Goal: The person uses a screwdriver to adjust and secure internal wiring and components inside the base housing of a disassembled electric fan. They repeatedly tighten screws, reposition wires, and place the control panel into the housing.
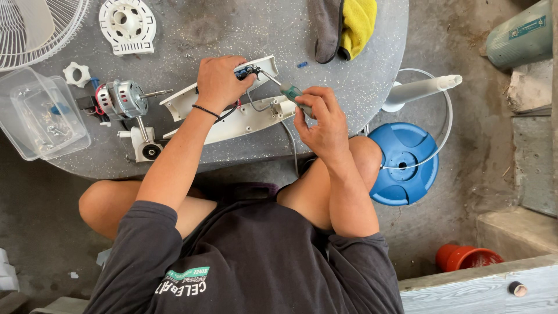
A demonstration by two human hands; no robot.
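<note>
Left hand (220,81) clamped over long white plastic housing (232,110) on grey speckled counter (244,29); right hand (322,119) gripping green-handled screwdriver (288,90), tip inside.

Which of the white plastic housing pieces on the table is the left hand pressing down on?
The upper housing piece, under the left hand; the lower piece lies free nearer the person.

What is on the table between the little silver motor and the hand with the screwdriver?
In the head view, the long white plastic housing lies between the silver motor and the right hand gripping the green-handled screwdriver. The left hand presses on it.
</note>
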